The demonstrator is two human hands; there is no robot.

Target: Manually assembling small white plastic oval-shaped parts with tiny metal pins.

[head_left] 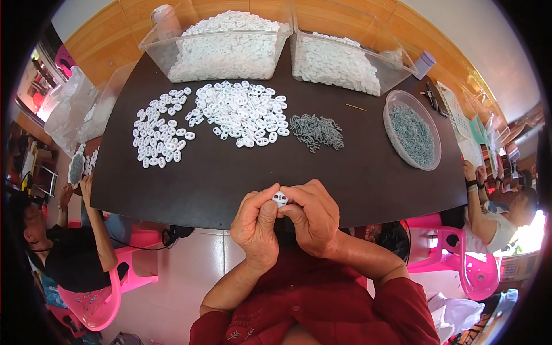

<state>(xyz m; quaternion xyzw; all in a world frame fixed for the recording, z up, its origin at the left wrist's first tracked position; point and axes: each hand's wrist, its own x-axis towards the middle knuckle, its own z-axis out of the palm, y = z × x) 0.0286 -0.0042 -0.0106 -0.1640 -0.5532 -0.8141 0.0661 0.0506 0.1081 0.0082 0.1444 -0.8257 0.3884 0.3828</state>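
Just over the near edge of the dark table, my left hand [257, 225] and my right hand [313, 217] meet, both pinching a small white plastic piece with dark holes [280, 199] between thumbs and fingertips. Whether a grey pin is also in my fingers cannot be made out. Farther off on the table lies a large heap of white oval two-hole pieces [244, 112], some stacked on others. To its left, more of these white pieces [158, 135] are spread mostly in one layer. Right of the heap is a small pile of grey screw-like pins [317, 132].
Two clear bins [230, 75] [339, 81] full of white pieces line the far edge. A round clear tub [437, 155] of grey pins sits at the right, near a thin yellowish stick [356, 107] and a lilac bottle [424, 65]. People sit left [72, 253] and right [489, 221].
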